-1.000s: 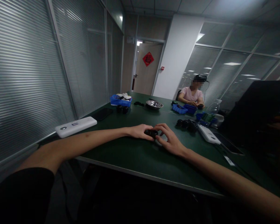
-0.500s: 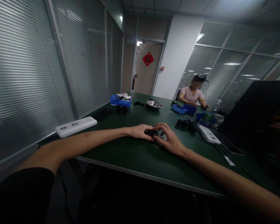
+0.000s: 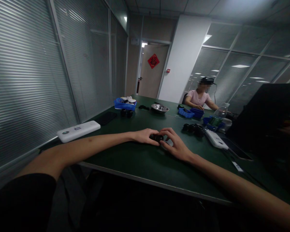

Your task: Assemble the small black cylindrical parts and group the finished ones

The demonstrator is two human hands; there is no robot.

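Over the green table, my left hand pinches a small black rounded part from its left side. My right hand curls around the right end of this part, with thumb and fingertips against it. Both hands rest low, close to the tabletop. Dim light and the fingers hide much of the part, so its exact kind cannot be made out.
Black round parts lie to the right beside a white power bank. Further back are a metal bowl, a blue basket and a plastic bottle. Another white power bank is at left. A co-worker sits across.
My right fingers have shifted slightly around the right end of the black part; my left hand has stayed put. The co-worker's arm has reached out toward the right of the view.
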